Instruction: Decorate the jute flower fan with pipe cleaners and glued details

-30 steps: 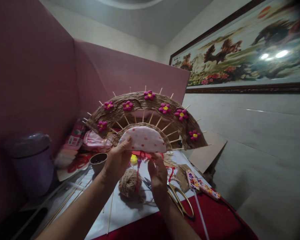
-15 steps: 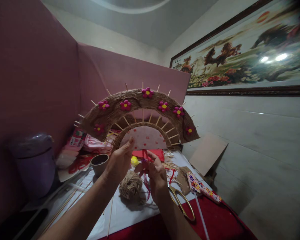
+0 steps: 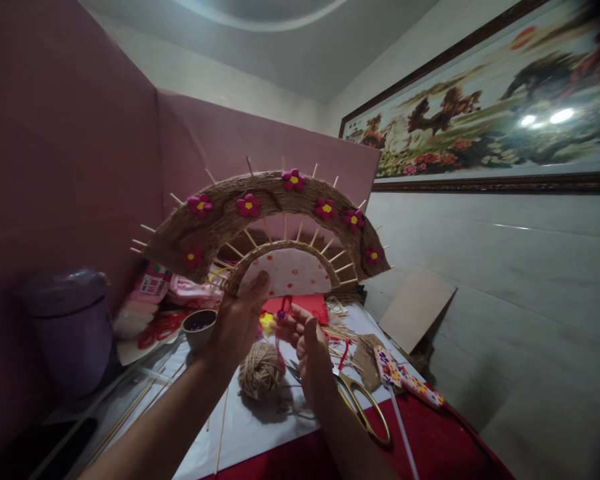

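Note:
I hold up a half-round fan of jute twine with wooden sticks poking from its rim and several pink flowers stuck on it. Its middle is a white dotted fabric half-disc. My left hand grips the fan's lower left edge, thumb pressed on the fabric. Just under the fan's centre, my right hand pinches a red tassel cord that hangs from the fan's bottom edge.
On the white sheet over the red table lie a jute twine ball, gold-handled scissors, a patterned glue gun, loose sticks and a small brown cup. A purple bin stands left. Pink boards rise behind; cardboard leans right.
The fan has swung left and tilted, so its left end is nearer. My right hand has risen under the fan's centre and taken hold of the red tassel cord.

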`<state>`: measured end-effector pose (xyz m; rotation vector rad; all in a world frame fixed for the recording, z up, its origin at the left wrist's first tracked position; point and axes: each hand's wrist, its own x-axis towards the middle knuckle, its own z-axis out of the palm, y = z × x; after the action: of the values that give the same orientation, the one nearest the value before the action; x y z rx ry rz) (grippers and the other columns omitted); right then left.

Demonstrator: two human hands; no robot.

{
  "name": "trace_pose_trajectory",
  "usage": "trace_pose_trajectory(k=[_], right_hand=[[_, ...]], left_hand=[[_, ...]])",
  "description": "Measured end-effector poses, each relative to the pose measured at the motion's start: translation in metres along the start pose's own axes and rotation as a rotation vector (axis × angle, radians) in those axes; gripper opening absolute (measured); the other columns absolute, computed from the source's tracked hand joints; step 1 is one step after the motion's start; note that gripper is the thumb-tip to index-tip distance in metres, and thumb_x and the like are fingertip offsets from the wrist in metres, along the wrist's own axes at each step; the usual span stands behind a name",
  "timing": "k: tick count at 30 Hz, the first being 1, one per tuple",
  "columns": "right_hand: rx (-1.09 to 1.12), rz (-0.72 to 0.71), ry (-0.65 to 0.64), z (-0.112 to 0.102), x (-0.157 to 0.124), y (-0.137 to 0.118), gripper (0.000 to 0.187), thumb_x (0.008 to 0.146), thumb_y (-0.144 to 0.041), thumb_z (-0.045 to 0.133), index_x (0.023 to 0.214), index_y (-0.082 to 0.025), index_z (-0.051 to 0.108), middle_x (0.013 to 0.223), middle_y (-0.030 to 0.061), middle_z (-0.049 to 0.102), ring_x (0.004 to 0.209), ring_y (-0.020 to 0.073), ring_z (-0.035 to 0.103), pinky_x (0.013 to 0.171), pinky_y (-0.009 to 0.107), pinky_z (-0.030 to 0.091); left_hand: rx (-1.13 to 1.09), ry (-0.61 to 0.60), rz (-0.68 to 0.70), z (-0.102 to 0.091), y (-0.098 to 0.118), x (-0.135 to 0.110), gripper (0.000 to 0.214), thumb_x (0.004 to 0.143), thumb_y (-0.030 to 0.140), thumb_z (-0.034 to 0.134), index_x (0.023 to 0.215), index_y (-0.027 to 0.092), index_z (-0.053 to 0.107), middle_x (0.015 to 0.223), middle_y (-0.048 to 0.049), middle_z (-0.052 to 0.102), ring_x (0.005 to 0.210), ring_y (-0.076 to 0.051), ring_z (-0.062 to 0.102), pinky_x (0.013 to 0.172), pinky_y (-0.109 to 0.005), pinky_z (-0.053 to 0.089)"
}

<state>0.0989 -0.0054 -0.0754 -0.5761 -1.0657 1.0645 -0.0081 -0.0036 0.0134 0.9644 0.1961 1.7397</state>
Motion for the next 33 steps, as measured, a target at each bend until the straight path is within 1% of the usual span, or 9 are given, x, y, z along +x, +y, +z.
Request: trace_pose_trajectory(k=[2, 6, 9, 15, 19, 23, 27, 30, 33], right_hand=[[-0.054, -0.045, 0.031, -0.002, 0.003, 0.004, 0.056, 0.081, -0.064, 0.043, 0.107, -0.016, 0.057, 0.103, 0.0118, 0.063, 0.093, 0.0211, 0.061, 0.083, 0.038, 0.046], [-0.154, -0.106, 0.052, -0.003, 0.004, 0.002, 0.045, 0.082, -0.055, 0.050, 0.108, -0.018, 0.057, 0.108, 0.0090, 0.062, 0.099, 0.0200, 0.057, 0.085, 0.035, 0.043], [-0.188, -0.105, 0.076, -0.002, 0.001, -0.004, 0.037, 0.081, -0.046, 0.055, 0.105, -0.019, 0.059, 0.104, 0.0070, 0.063, 0.095, 0.0190, 0.057, 0.084, 0.033, 0.043], [-0.141, -0.118, 0.115, -0.001, 0.001, -0.008, 0.032, 0.084, -0.044, 0.050, 0.099, -0.019, 0.061, 0.099, 0.0056, 0.062, 0.088, 0.0173, 0.056, 0.081, 0.032, 0.042], [-0.098, -0.149, 0.054, -0.002, 0.005, -0.006, 0.027, 0.080, -0.039, 0.058, 0.100, -0.020, 0.061, 0.099, 0.0041, 0.061, 0.086, 0.0156, 0.056, 0.079, 0.030, 0.042], [-0.066, -0.172, 0.013, -0.003, 0.008, -0.007, 0.018, 0.077, -0.033, 0.062, 0.086, -0.018, 0.062, 0.096, 0.0038, 0.059, 0.083, 0.0147, 0.055, 0.076, 0.028, 0.043], [-0.093, -0.236, 0.093, -0.001, 0.007, -0.014, 0.016, 0.077, -0.032, 0.062, 0.074, -0.017, 0.058, 0.087, 0.0023, 0.056, 0.076, 0.0132, 0.052, 0.071, 0.027, 0.042], [-0.115, -0.279, 0.129, 0.000, 0.003, -0.020, 0.016, 0.079, -0.031, 0.060, 0.074, -0.017, 0.057, 0.078, 0.0008, 0.055, 0.070, 0.0124, 0.051, 0.068, 0.027, 0.042], [-0.183, -0.307, 0.142, 0.000, -0.004, -0.022, 0.017, 0.081, -0.032, 0.057, 0.075, -0.017, 0.056, 0.067, -0.0011, 0.054, 0.062, 0.0116, 0.049, 0.060, 0.025, 0.040]], left_hand=[[0.013, 0.008, 0.016, 0.001, 0.001, 0.000, 0.019, 0.069, 0.019, 0.071, 0.087, 0.024, 0.068, 0.091, -0.0021, 0.070, 0.101, -0.024, 0.060, 0.090, -0.039, 0.046], [0.048, 0.043, 0.020, -0.002, -0.002, 0.002, 0.015, 0.068, 0.019, 0.072, 0.081, 0.024, 0.069, 0.089, -0.0017, 0.070, 0.102, -0.024, 0.059, 0.090, -0.038, 0.045], [0.069, 0.062, 0.016, -0.004, -0.005, 0.001, 0.015, 0.067, 0.020, 0.073, 0.081, 0.024, 0.069, 0.087, -0.0012, 0.070, 0.102, -0.024, 0.058, 0.089, -0.037, 0.046], [0.073, 0.027, -0.006, -0.002, -0.009, -0.002, 0.016, 0.071, 0.021, 0.070, 0.087, 0.025, 0.069, 0.089, -0.0016, 0.071, 0.103, -0.024, 0.058, 0.088, -0.037, 0.047], [0.061, 0.053, -0.019, 0.001, -0.012, -0.004, 0.017, 0.066, 0.019, 0.073, 0.082, 0.024, 0.069, 0.089, -0.0009, 0.071, 0.103, -0.024, 0.058, 0.089, -0.038, 0.046], [0.059, 0.093, -0.030, 0.007, -0.011, -0.007, 0.017, 0.064, 0.019, 0.074, 0.080, 0.023, 0.069, 0.089, -0.0007, 0.071, 0.102, -0.023, 0.059, 0.092, -0.038, 0.043], [0.038, 0.082, -0.033, 0.008, -0.010, -0.010, 0.028, 0.065, 0.017, 0.074, 0.091, 0.023, 0.067, 0.093, -0.0009, 0.071, 0.103, -0.022, 0.059, 0.094, -0.037, 0.042], [0.030, 0.110, -0.048, 0.005, -0.011, -0.009, 0.039, 0.064, 0.016, 0.075, 0.100, 0.023, 0.064, 0.095, -0.0012, 0.070, 0.105, -0.021, 0.059, 0.095, -0.035, 0.041], [0.012, 0.083, -0.044, 0.003, -0.012, -0.006, 0.038, 0.066, 0.018, 0.073, 0.103, 0.020, 0.063, 0.098, -0.0039, 0.070, 0.106, -0.022, 0.058, 0.094, -0.035, 0.042]])
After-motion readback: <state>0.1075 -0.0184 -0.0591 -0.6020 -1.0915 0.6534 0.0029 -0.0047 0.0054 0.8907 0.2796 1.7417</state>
